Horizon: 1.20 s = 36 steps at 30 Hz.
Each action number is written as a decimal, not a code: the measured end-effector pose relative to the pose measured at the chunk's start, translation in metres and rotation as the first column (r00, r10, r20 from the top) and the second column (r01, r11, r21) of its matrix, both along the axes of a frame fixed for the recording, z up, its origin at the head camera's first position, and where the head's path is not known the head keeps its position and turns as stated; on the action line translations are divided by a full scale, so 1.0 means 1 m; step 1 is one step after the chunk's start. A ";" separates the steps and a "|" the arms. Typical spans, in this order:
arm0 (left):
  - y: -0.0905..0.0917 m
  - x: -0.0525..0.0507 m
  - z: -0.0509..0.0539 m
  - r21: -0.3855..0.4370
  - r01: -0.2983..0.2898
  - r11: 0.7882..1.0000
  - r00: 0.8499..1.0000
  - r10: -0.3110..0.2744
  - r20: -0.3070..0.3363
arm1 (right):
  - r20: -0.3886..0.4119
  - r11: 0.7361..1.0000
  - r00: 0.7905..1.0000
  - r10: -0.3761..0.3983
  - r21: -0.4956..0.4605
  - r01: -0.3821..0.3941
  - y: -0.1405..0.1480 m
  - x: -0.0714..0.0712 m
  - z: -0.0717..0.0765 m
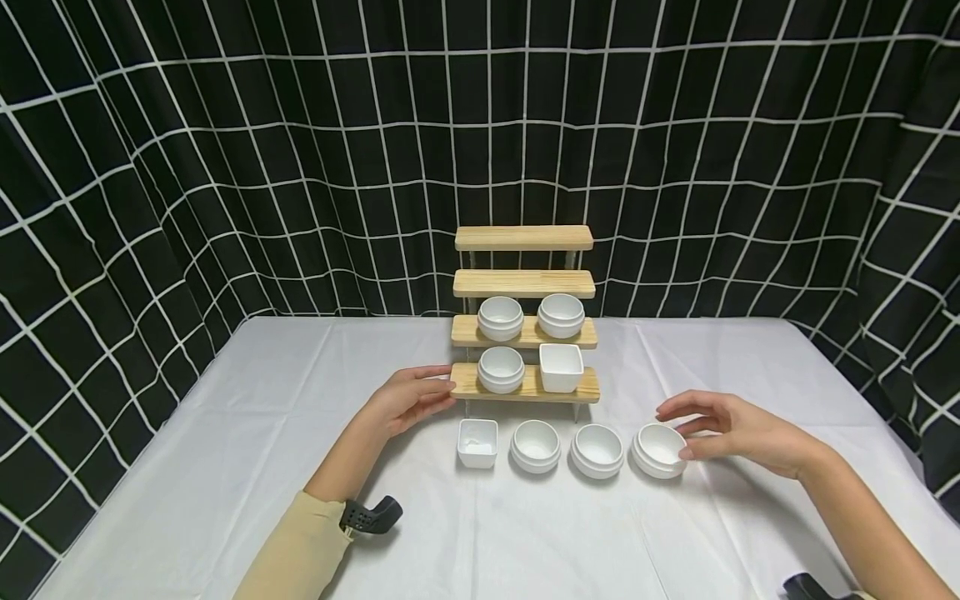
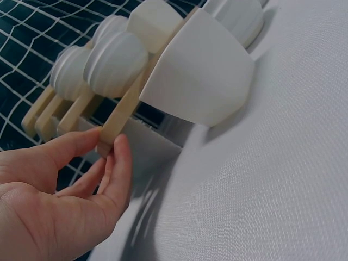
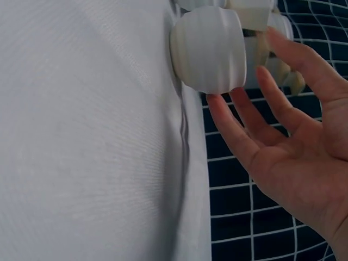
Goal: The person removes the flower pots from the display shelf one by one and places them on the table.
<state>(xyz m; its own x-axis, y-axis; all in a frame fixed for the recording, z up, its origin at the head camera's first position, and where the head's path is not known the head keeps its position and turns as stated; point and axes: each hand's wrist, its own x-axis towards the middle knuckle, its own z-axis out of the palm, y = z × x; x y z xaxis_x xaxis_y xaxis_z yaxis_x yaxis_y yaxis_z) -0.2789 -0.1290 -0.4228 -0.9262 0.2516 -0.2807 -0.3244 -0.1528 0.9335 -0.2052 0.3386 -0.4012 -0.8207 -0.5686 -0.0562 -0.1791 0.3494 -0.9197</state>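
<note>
My left hand (image 1: 412,398) pinches the left end of the lowest wooden board of a tiered display stand (image 1: 468,380); in the left wrist view, thumb and fingers (image 2: 124,163) lie on opposite sides of that board. At the right, my right hand (image 1: 731,425) is beside the rightmost round white bowl (image 1: 660,451), its fingers spread and slightly bent. In the right wrist view, fingertips (image 3: 217,103) come up to that ribbed bowl's (image 3: 212,51) edge; whether they touch it is hard to tell.
On the cloth before the stand, a small square bowl (image 1: 477,443) and two round bowls (image 1: 536,447) line up left of the rightmost one. The lowest board bears a round bowl (image 1: 501,370) and a square one (image 1: 561,368); the second bears two round bowls (image 1: 500,318). A black grid curtain (image 1: 375,167) hangs behind.
</note>
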 end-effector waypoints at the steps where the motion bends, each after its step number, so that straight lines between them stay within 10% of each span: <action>1: 0.000 0.000 0.000 0.000 -0.001 1.000 1.000 0.001 0.000 | -0.004 1.000 1.000 -0.006 0.005 0.006 0.000 0.000 0.001; 36: 0.000 -0.002 -0.002 0.003 -0.001 1.000 1.000 0.001 0.011 | -0.143 0.969 0.963 -0.228 0.060 0.238 -0.017 0.013 0.025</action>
